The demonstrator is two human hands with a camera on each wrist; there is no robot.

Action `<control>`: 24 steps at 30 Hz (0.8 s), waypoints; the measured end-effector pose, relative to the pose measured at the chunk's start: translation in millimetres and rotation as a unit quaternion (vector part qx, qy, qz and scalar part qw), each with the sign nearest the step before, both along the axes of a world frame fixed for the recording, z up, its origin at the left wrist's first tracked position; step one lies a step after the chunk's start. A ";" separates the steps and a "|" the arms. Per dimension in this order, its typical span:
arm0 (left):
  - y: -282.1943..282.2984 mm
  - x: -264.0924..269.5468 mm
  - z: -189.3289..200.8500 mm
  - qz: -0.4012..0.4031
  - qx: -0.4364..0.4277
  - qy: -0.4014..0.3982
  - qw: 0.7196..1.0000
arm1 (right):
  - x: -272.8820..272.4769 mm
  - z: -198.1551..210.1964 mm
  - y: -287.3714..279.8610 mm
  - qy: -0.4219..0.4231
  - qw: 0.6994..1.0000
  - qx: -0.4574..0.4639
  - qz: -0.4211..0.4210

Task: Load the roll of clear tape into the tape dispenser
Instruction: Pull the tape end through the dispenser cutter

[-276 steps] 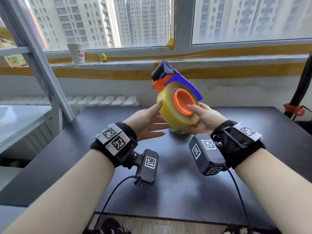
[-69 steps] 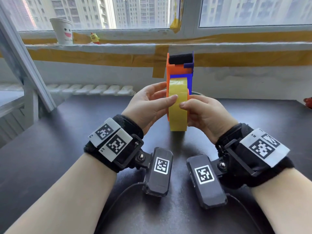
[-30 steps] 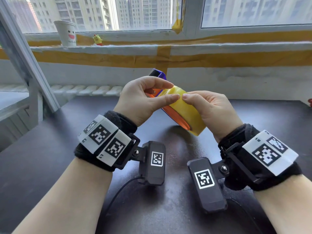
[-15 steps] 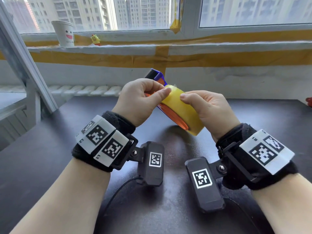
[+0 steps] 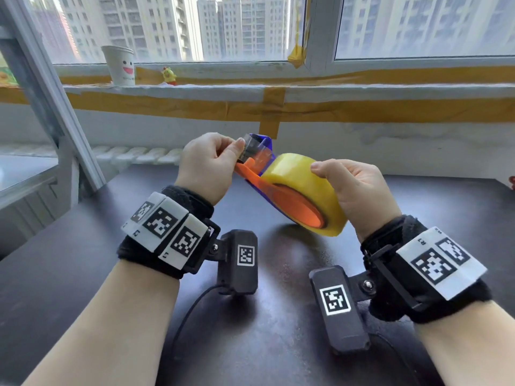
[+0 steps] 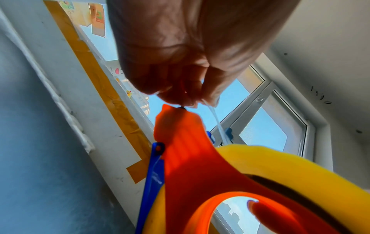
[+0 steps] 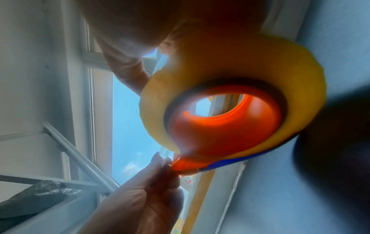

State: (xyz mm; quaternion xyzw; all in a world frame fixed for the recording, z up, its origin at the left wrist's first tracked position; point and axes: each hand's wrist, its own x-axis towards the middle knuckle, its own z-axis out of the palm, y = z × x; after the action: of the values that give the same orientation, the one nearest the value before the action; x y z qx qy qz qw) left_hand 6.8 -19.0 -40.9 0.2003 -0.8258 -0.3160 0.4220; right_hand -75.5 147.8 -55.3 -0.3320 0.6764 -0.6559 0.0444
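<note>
From the head view, the person holds the tape dispenser (image 5: 252,174) up above the dark table (image 5: 83,260), tipped over to one side. It is orange and blue. The roll of tape (image 5: 303,188) is yellowish and sits on the dispenser's orange hub. The right hand (image 5: 354,190) holds the roll, with its thumb on top of the roll's outer band and its fingers curled under. The left hand (image 5: 209,165) is up by the front end of the dispenser. Its thumb and bent fingers pinch the loose end of the tape (image 5: 255,153), a clear strip that runs from the roll to the fingers. A paper cup (image 5: 119,65) with a smiley face and a small yellow toy (image 5: 169,76) stand on the window ledge far behind.

From the left wrist view, the left hand (image 6: 180,63) is closed tight at the tip of the orange dispenser (image 6: 186,150), and a thin clear strip (image 6: 217,123) runs from its fingers down to the yellow roll (image 6: 290,171).

The right wrist view is blurry. The roll (image 7: 300,88) sits round the orange hub (image 7: 220,131). The right hand (image 7: 140,31) is against the roll, but I cannot tell how its fingers lie here. The left hand (image 7: 148,193) pinches at the dispenser's tip.
</note>
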 end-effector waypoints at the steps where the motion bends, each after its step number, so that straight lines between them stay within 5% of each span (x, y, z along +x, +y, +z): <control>1: 0.3 -0.5 -0.1 -0.004 0.000 0.002 1.000 | 0.1 0.2 -0.2 0.001 1.000 0.003 0.000; 16: -1.2 -1.7 -5.7 -0.075 0.068 0.088 0.991 | -5.9 -5.3 -1.3 0.019 0.999 0.040 0.021; 24: -4.3 5.5 9.8 -0.031 0.010 -0.012 0.999 | -1.7 3.3 -0.2 0.024 0.995 0.095 0.015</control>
State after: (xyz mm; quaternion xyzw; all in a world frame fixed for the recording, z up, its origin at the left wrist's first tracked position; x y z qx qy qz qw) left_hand 12.3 -23.3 -31.2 0.1828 -0.8331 -0.3351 0.4003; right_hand -77.2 147.5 -52.0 -0.3523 0.7313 -0.5800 0.0689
